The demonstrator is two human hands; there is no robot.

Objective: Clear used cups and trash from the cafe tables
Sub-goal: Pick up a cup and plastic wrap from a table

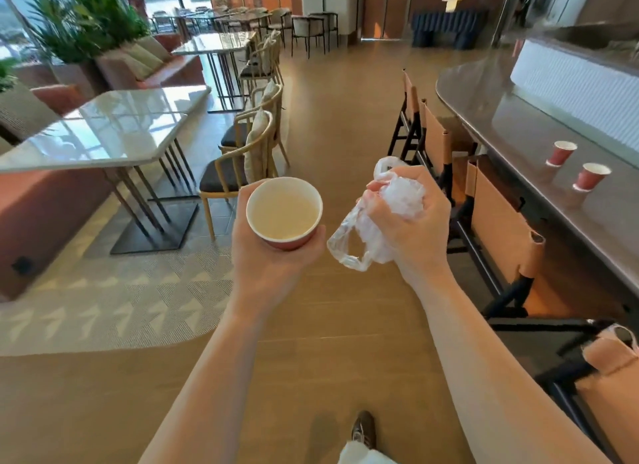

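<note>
the left hand [273,256] holds a red cup [284,214] upright over the floor; the right hand [411,228] grips a crumpled bag [377,218]. two cups [561,153] stand on the desk [539,145] at right.

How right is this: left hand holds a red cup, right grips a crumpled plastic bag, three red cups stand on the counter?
Only the count is wrong: the head view shows two red cups on the counter; the rest holds.
</note>
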